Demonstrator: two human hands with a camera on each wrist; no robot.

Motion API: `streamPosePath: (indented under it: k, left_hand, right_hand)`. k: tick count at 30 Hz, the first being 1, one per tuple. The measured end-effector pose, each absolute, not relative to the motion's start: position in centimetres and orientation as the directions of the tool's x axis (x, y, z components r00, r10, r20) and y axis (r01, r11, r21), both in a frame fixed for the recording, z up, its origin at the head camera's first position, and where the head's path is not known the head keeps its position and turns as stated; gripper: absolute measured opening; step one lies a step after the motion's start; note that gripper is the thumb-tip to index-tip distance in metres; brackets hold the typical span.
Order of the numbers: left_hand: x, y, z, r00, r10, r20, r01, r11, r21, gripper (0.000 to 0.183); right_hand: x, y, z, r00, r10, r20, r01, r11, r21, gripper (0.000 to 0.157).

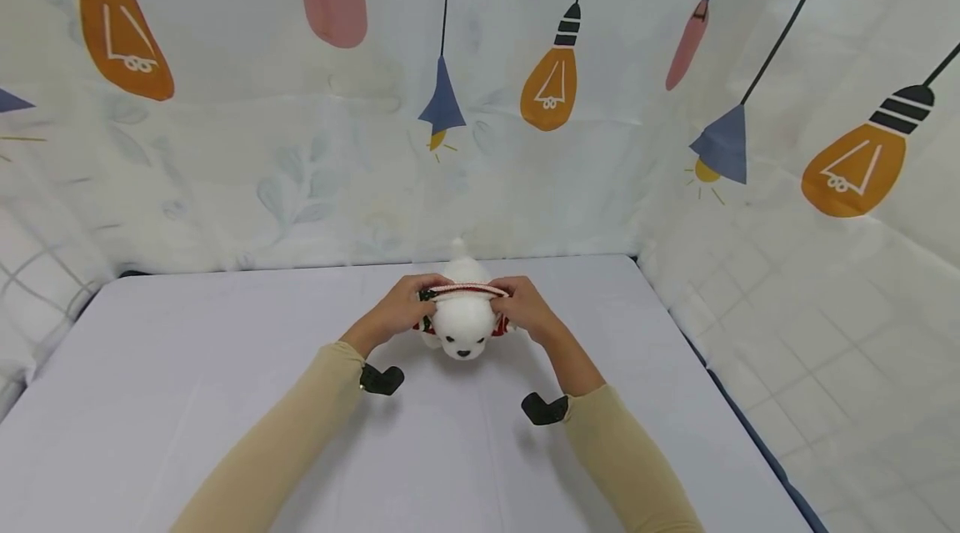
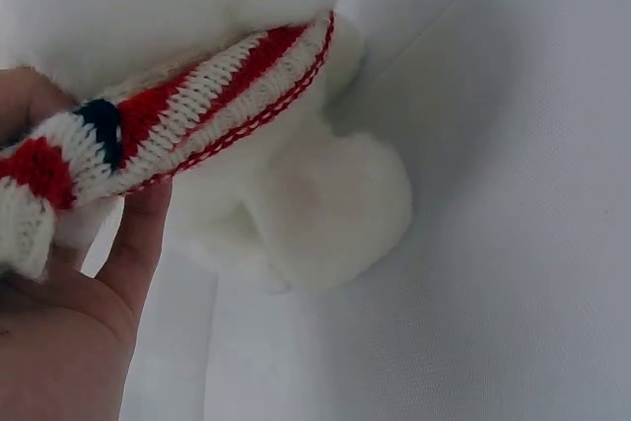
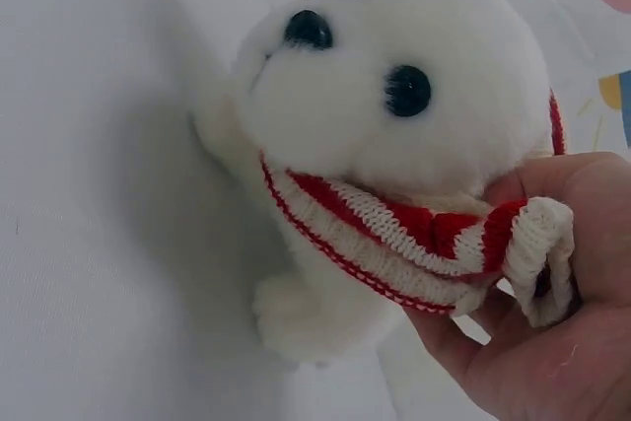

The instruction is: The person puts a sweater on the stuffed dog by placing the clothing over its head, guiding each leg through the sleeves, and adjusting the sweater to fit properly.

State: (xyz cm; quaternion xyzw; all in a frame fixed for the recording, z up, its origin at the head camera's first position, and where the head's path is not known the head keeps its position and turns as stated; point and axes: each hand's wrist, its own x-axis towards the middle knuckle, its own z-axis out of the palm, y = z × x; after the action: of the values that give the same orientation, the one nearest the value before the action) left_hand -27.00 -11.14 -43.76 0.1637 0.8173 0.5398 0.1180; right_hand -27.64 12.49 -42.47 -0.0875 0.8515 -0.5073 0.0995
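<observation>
A white plush animal (image 1: 462, 333) with black eyes and nose lies belly-down on the table, its face toward me. Round its neck is a red and white striped knitted garment (image 3: 394, 234), with a dark patch visible in the left wrist view. My left hand (image 1: 401, 305) grips the garment at one side of the head, thumb and fingers bent about the knit. At the other side my right hand (image 1: 528, 308) holds it, with a rolled white knit edge (image 3: 540, 253) between thumb and fingers. The plush's body behind the head is partly hidden in the head view.
The table (image 1: 187, 366) has a white cover. Behind and to the right hang pale curtains (image 1: 225, 166) printed with lamps and bulbs. Dark wrist mounts (image 1: 382, 379) stick out from both sleeves above the table.
</observation>
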Motion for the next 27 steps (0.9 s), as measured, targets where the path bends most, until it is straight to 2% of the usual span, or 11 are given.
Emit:
streamPosePath:
  k: [6, 14, 18, 22, 27]
  left_hand:
    - [-27.1, -11.5, -44.8, -0.899, 0.436, -0.040, 0.125, 0.342, 0.931, 0.032]
    - [-27.1, -12.3, -45.7, -0.917, 0.399, -0.023, 0.146, 0.388, 0.910, 0.042]
    - [-27.1, -12.6, -46.3, -0.942, 0.333, -0.031, 0.127, 0.442, 0.888, 0.041]
    - [-27.2, -12.5, -47.1, -0.966, 0.257, -0.037, 0.095, 0.484, 0.870, 0.037]
    - [-27.4, -12.2, -47.9, -0.982, 0.188, -0.029, 0.054, 0.422, 0.905, 0.032]
  right_hand:
    - [-27.8, 12.4, -43.4, -0.964, -0.236, -0.125, 0.002, 0.461, -0.887, 0.023]
    - [-28.0, 12.8, -44.0, -0.975, -0.208, -0.075, -0.040, 0.500, -0.865, 0.019]
    - [-28.5, 13.5, -45.4, -0.976, -0.195, -0.095, -0.022, 0.524, -0.851, 0.029]
    - [-29.0, 13.8, -46.6, -0.968, -0.243, -0.058, -0.069, 0.485, -0.872, 0.036]
    - [-29.2, 13.6, -46.9, -0.966, -0.258, 0.006, -0.134, 0.480, -0.867, 0.027]
